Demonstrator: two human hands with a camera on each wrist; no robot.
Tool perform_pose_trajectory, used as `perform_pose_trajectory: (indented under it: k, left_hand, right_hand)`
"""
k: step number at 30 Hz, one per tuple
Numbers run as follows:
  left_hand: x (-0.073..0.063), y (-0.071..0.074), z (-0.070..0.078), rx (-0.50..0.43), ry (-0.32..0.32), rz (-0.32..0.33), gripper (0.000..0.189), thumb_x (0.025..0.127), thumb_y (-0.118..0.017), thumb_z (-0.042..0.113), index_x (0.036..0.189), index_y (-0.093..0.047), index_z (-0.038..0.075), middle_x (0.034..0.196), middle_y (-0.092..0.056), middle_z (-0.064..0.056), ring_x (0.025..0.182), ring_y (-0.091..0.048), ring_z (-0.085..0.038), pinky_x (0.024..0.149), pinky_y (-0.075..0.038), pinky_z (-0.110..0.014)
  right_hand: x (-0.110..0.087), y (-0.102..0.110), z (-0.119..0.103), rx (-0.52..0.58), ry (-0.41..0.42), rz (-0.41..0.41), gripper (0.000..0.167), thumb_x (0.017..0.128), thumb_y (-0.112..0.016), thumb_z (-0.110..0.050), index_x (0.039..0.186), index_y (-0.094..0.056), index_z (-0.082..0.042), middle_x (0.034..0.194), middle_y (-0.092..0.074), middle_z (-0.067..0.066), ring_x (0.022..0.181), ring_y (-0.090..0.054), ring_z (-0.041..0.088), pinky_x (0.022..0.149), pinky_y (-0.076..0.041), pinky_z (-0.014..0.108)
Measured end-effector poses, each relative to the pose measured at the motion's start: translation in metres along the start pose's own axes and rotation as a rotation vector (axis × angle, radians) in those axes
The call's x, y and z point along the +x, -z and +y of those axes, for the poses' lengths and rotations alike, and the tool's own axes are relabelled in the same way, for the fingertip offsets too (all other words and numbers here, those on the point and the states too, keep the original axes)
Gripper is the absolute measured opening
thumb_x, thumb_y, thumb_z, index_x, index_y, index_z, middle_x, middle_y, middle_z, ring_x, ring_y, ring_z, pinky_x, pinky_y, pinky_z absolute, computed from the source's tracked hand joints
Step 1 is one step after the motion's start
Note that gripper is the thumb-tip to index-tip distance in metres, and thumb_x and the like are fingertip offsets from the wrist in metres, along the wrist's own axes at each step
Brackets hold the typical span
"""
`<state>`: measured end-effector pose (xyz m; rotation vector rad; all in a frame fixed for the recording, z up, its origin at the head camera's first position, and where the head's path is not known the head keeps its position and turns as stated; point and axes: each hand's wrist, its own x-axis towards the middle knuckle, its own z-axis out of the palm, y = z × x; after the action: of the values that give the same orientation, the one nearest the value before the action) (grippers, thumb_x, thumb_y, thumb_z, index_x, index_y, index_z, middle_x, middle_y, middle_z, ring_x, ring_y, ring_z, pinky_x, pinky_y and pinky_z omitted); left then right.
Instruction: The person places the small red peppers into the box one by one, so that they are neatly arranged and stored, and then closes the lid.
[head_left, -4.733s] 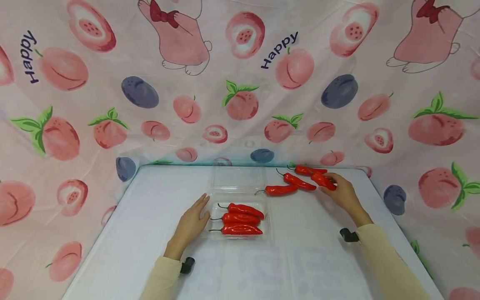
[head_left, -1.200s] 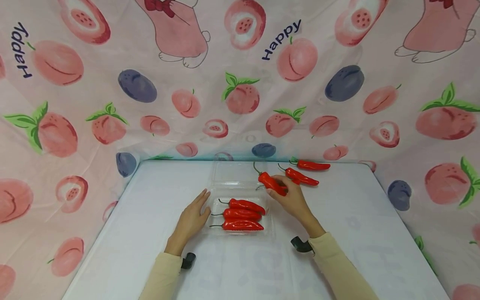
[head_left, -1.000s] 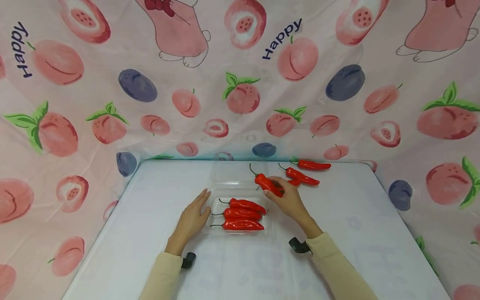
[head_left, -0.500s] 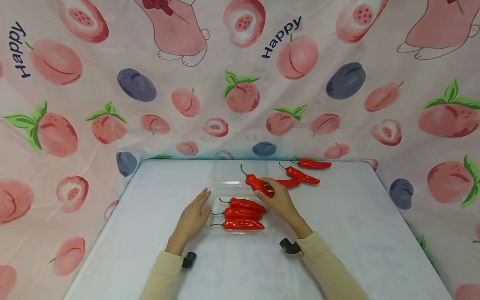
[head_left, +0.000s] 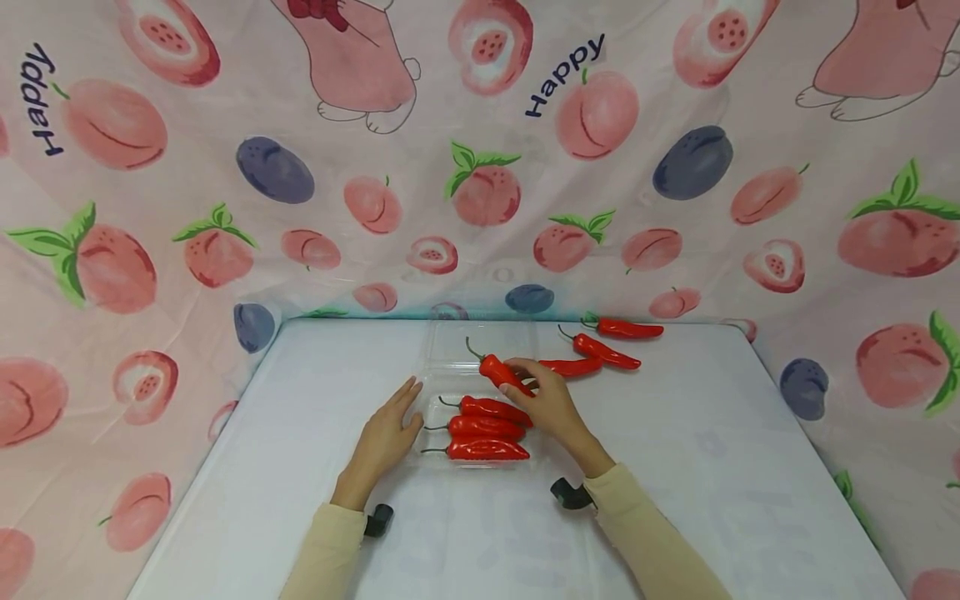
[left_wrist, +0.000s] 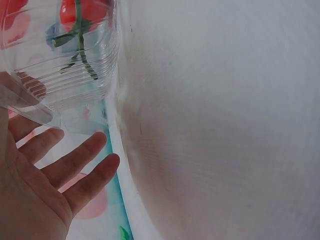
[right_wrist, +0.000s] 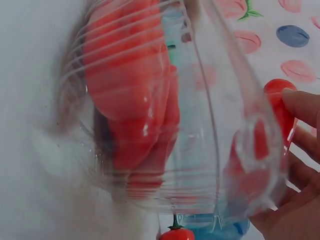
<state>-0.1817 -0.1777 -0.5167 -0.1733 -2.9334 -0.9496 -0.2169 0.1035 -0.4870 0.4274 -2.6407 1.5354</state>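
In the head view, my right hand point(head_left: 553, 408) pinches a red chili pepper point(head_left: 497, 372) by its lower end, between thumb and fingers, over the back right part of a clear plastic box point(head_left: 442, 385). The pepper slants, stem up to the left. Three more red peppers point(head_left: 486, 427) lie side by side in the box, stems to the left. My left hand point(head_left: 381, 433) rests at the box's left side; the left wrist view shows its fingers point(left_wrist: 82, 157) spread and its thumb at the clear wall. Through that wall a green stem point(left_wrist: 77, 40) shows.
The box's clear lid point(head_left: 465, 343) lies folded open toward the back. Right of it, three loose peppers point(head_left: 606, 352) lie on the white table point(head_left: 675, 500), one partly behind my right hand. A fruit-printed cloth point(head_left: 300, 292) hangs behind the table.
My right hand has picked up a pepper from the back right and carried it left to above the box. My left hand has stayed beside the box.
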Motion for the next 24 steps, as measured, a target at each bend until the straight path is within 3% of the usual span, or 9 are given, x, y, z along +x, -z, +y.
perform_pose_trajectory:
  k: [11,24]
  left_hand:
    - [0.0,0.001,0.0,-0.006,-0.018,0.016,0.052,0.095,-0.057,0.018,0.146,-0.048,0.014,0.156,-0.041,-0.002,0.136,-0.049,-0.035,0.107,-0.044,-0.055]
    - [0.0,0.0,-0.001,0.001,-0.016,0.011,0.052,0.096,-0.057,0.02,0.147,-0.047,0.014,0.157,-0.04,-0.001,0.137,-0.048,-0.034,0.108,-0.043,-0.055]
  right_hand:
    - [0.0,-0.009,-0.004,-0.032,0.036,-0.018,0.044,0.09,-0.071,-0.02,0.132,-0.059,-0.017,0.122,-0.066,0.004,0.108,-0.062,0.02,0.092,-0.057,0.039]
    - [-0.001,-0.02,-0.008,-0.103,-0.01,-0.055,0.044,0.09,-0.071,-0.021,0.133,-0.058,-0.021,0.125,-0.065,0.002,0.112,-0.059,0.02,0.097,-0.055,0.039]
